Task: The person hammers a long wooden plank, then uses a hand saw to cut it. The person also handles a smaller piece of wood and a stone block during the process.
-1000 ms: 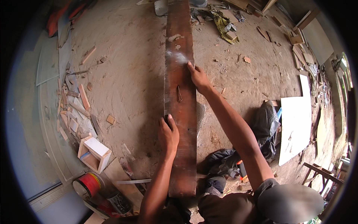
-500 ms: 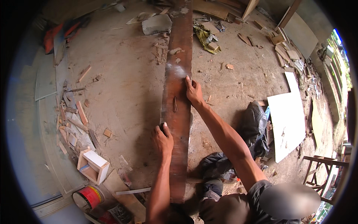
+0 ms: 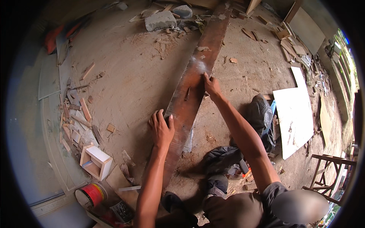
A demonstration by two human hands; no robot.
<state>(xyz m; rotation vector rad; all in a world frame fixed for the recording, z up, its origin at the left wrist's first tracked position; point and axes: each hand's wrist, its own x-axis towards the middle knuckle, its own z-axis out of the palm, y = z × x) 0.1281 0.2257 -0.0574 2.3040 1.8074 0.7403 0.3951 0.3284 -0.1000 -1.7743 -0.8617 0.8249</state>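
Observation:
A long reddish-brown wooden plank (image 3: pixel 195 85) runs slantwise from the far right of centre down toward me. Pale smears and ridged, worn patches mark its top face. My right hand (image 3: pixel 213 85) grips its right edge, thumb on top and the other fingers curled at the side. Nearer to me, my left hand (image 3: pixel 161 129) holds the left edge; its thumb lies on the face, its fingers along the edge. Between the hands, a few thin dark pieces like nails (image 3: pixel 187 94) rest on the plank.
Concrete blocks (image 3: pixel 160 21) lie beyond the plank at the far side. Wood offcuts (image 3: pixel 85 110), a small white-sided box (image 3: pixel 97 161) and a red bucket (image 3: pixel 91 194) are at left. At right are black plastic (image 3: pixel 260 112), a white board (image 3: pixel 292 117) and a wooden stand (image 3: pixel 329 173).
The plank has swung from nearly straight ahead to a slant, its far end going right and its near end left. Both hands have moved with it, keeping hold of its edges.

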